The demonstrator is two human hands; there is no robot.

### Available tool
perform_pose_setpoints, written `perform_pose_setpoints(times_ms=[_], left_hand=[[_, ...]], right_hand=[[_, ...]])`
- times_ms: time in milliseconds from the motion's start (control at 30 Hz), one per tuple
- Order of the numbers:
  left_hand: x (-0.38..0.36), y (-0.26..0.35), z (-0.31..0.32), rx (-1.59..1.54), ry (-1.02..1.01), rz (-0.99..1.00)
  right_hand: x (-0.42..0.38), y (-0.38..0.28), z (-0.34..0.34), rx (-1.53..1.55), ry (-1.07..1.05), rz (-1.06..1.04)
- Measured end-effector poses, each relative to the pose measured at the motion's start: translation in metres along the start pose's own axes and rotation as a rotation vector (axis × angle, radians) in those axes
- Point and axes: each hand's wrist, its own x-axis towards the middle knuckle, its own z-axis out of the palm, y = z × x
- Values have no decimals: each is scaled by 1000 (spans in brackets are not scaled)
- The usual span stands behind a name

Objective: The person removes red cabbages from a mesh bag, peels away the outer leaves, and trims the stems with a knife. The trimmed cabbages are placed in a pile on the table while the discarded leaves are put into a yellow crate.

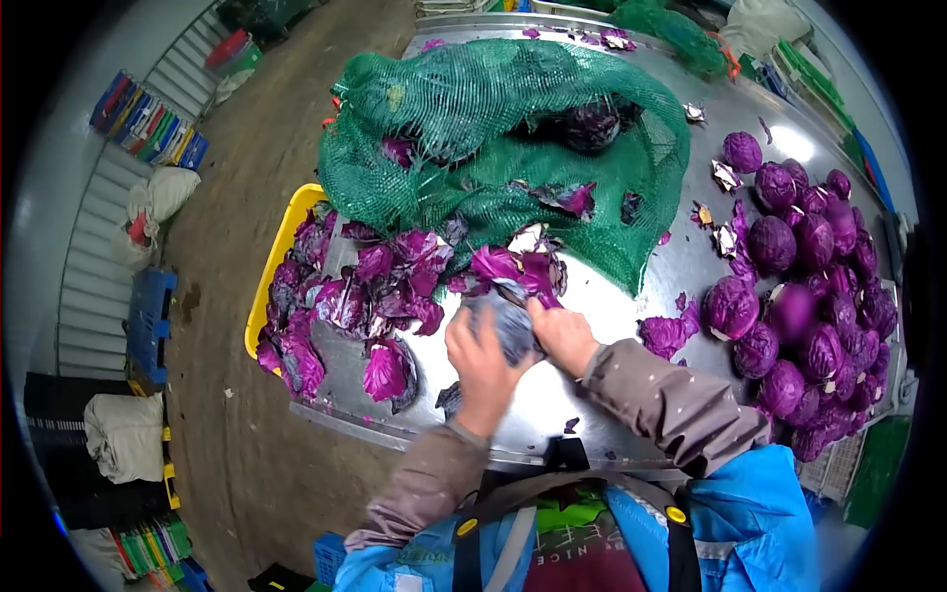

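Both hands are on one dull purple cabbage (508, 326) above the metal table (592, 395). My left hand (481, 367) curves round its near left side. At its right side my right hand (560, 335) is closed, with the fingers pressed together; whether a leaf is pinched in them is hidden. Loose purple leaves (528, 271) lie just behind the cabbage, and more leaves (380, 281) are heaped to the left. A green mesh bag (473, 197) with dark cabbages (592, 126) inside lies beyond the hands.
A yellow crate (258, 314) of leaves stands at the table's left edge. Smooth purple cabbages (814, 247) are piled on the right. Leaf scraps (666, 335) lie between that pile and my right hand. Stacked crates (148, 128) stand along the left wall.
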Motion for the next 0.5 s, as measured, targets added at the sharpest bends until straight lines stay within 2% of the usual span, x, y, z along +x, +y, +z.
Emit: perform_pose_setpoints(times_ms=[67,133,167,200,267,300,333,400,433,500], left_hand=[[-16,4,7,56,-3,74],[-17,-13,-1,-122,26,40],[-19,-26,-13,-287,-16,-48],[-24,-41,-20,-385,-24,-63],[-39,-60,-29,-414,-56,-99],[-43,-58,-39,-356,-114,-208],[-45,-58,-39,-457,-10,-361],[-43,-40,-51,-439,155,-482],[-38,-27,-54,-205,181,-227],[-39,-18,-41,-254,96,-294]], right_hand=[[-11,10,0,72,-33,17],[-10,21,-3,238,-160,6],[-9,29,-7,386,-225,-45],[-12,27,-12,385,-224,-52],[-21,15,-24,576,-263,-48],[-27,6,-24,567,-247,-4],[-31,-6,-29,558,-239,29],[-38,-20,-34,637,-246,72],[-42,-25,-33,618,-220,6],[-44,-33,-36,572,-182,-14]])
